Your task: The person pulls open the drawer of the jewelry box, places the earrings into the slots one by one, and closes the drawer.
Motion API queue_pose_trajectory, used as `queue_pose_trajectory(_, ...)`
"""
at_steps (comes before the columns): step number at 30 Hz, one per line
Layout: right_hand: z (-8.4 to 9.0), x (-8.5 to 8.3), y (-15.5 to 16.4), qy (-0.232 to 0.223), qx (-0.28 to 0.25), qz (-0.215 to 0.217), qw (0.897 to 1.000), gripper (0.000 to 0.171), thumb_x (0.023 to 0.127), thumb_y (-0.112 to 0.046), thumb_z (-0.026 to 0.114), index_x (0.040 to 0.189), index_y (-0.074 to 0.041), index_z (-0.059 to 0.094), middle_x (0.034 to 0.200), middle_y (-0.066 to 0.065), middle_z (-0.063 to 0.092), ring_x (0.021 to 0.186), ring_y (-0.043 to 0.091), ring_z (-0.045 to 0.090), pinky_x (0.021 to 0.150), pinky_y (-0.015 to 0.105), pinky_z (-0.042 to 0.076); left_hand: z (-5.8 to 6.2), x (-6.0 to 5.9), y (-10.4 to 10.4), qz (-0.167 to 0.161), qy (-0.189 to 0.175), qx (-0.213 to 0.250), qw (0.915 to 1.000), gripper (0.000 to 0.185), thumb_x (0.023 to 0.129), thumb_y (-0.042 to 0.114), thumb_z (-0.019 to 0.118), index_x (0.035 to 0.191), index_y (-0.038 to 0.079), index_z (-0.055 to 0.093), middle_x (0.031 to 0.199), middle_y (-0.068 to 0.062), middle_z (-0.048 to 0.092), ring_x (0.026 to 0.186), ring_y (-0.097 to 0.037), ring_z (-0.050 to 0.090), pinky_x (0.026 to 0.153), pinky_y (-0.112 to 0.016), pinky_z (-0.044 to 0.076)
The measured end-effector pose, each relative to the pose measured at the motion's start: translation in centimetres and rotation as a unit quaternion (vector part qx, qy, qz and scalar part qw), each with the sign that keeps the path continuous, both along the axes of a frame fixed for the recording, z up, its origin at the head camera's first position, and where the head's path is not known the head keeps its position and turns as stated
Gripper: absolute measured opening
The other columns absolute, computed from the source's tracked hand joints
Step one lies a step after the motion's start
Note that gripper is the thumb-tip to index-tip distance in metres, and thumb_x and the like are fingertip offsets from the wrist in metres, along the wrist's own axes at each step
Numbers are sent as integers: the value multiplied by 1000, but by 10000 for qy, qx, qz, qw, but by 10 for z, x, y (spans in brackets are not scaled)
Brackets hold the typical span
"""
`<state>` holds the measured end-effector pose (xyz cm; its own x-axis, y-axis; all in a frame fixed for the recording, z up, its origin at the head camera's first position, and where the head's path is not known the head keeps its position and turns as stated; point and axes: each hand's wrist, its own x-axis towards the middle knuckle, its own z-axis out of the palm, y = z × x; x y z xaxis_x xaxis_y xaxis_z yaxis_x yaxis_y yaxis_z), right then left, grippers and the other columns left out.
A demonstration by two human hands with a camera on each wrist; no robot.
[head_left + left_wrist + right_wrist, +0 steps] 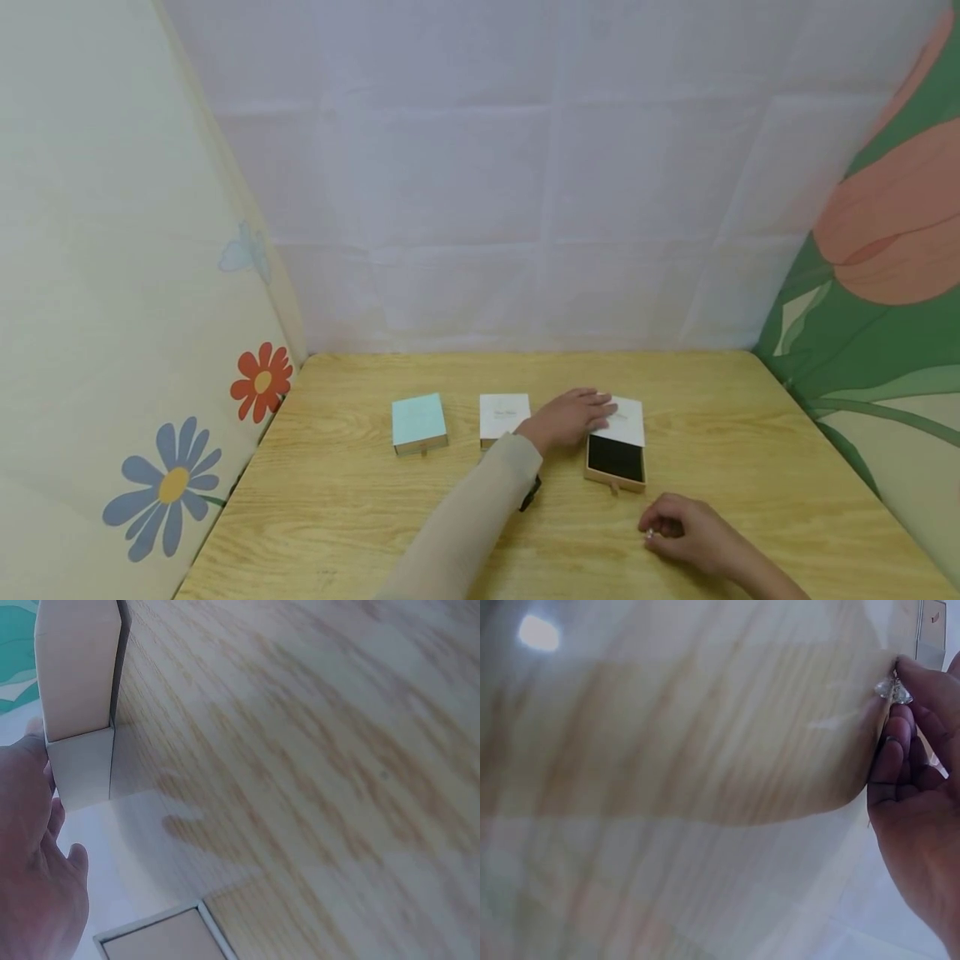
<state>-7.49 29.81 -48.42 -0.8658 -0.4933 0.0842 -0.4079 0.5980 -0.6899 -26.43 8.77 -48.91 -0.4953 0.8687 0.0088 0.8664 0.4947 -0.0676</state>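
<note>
On the right of the table, a white drawer-style jewellery box (pixel 628 423) has its drawer (pixel 615 482) slid out toward the front, showing a black lining. My left hand (pixel 566 419) rests with extended fingers on the left part of its white cover. The left wrist view shows that hand (pixel 41 847) beside the cover's side (pixel 82 769), the pulled-out drawer (pixel 79 671) beyond it. Just in front of the box, my right hand (pixel 692 533) pinches a small shiny piece of jewellery (pixel 894 691) with clear stones between thumb and fingertips; its exact kind I cannot tell.
A second white box (pixel 504 414) stands in the middle, partly behind the left forearm. Farther left sits a light-blue box (pixel 418 418) with a small pull tab at its front. All are on a wood-grain table (pixel 322 500) enclosed by a white cloth (pixel 465 208) and flower-printed side panels.
</note>
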Motion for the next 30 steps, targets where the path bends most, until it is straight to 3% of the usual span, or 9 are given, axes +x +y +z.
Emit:
queue_pose_trajectory(7,8,-3,0,-519,205,-97,9984,8,90,-16,76,95,-12,72,88,-15,62,76,-5,53,61,21,49,8,5,-1,40,170,-263,9995,51,113,37,21,162,23,25,167,6,25,154,-9,21,126,-25,12)
queue_pose_trajectory(13,12,-3,-1,-829,385,-297,9954,10,91,-17,75,95,-9,72,85,-13,63,75,-4,53,61,21,49,4,3,-1,43,40,-148,9999,50,113,37,23,162,24,26,167,6,26,154,-10,22,126,-25,11)
queue_pose_trajectory(30,14,-8,-7,-795,872,-501,9917,6,93,-14,72,92,-9,72,82,-10,61,72,-4,51,60,21,47,4,3,-1,71,78,-175,9998,50,113,37,22,162,24,26,167,7,26,154,-10,21,126,-24,11)
